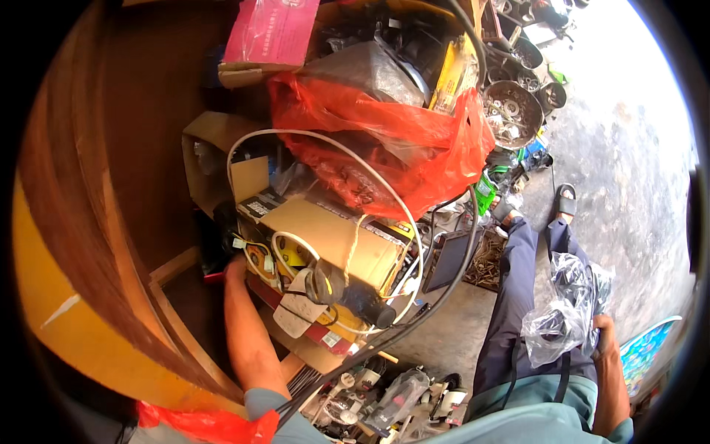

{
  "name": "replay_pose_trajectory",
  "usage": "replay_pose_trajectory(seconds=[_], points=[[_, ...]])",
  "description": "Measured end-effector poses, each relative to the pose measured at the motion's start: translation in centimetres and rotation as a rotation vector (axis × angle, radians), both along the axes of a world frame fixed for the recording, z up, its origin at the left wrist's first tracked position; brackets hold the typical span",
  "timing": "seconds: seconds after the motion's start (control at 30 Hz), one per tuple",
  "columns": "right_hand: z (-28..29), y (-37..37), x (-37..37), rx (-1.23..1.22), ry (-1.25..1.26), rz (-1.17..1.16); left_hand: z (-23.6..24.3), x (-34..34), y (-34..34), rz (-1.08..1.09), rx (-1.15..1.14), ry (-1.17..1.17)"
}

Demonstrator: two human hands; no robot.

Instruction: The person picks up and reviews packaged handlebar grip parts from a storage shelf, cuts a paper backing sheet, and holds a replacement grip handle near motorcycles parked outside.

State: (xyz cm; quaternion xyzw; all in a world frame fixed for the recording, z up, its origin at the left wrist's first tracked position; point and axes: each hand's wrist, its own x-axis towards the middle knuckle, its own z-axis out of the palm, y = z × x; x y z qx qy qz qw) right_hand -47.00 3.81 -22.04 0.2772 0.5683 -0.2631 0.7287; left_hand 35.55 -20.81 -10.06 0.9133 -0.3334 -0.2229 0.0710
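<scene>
On the left, my left arm reaches into the brown wooden cabinet [155, 96]. My left hand [235, 269] is beside a black bundle [222, 233] and an open cardboard box [318, 229]; its fingers are hidden there. A coiled white cable [347, 152] loops over that box, and a power tool with a dark body [362, 303] lies across its front. At my right thigh, my right hand [605, 331] is closed on clear plastic bags [556, 325] with dark items inside.
A red plastic bag [384, 148] bulges over the boxes, beneath a pink box [272, 33]. Several tubs of small parts, one a round basin [510, 111], stand on the floor [621, 140] at the far right. A black cable [444, 292] hangs across the front. Mixed hardware [370, 399] lies below.
</scene>
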Motion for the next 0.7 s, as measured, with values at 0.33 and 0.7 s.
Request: replay_pose_trajectory(seconds=[0.33, 0.7], points=[[0.8, -1.0, 0.8, 0.055, 0.052, -0.031, -5.5, 1.3, -4.5, 0.130, -0.292, 0.208], [-0.7, 1.3, -0.5, -0.073, -0.068, 0.033, -5.9, 1.9, -4.5, 0.189, -0.399, 0.277]])
